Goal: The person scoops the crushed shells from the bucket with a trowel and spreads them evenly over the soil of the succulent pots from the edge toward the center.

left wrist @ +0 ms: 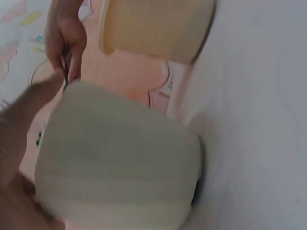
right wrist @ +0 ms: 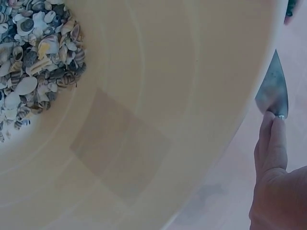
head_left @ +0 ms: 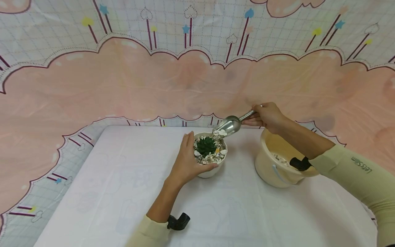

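A white pot [head_left: 210, 171] stands on the table with a green succulent [head_left: 206, 146] set among small shells. My left hand [head_left: 185, 163] grips the pot from its left side, thumb along the near side and fingers at the far left rim. In the left wrist view the pot's wall [left wrist: 120, 153] fills much of the picture. My right hand [head_left: 267, 116] holds a metal scoop [head_left: 229, 125] by its handle. Tilted down to the left, the scoop has its mouth over the pot's far right rim, with pale shells at its lip. In the right wrist view the scoop [right wrist: 274, 91] is partly seen beyond the fingers.
A cream bucket [head_left: 268, 168] stands to the right of the pot, under my right forearm. Shells [right wrist: 33, 62] lie at its bottom. The white-covered table [head_left: 123, 178] meets a patterned cloth backdrop [head_left: 139, 85] at its far edge.
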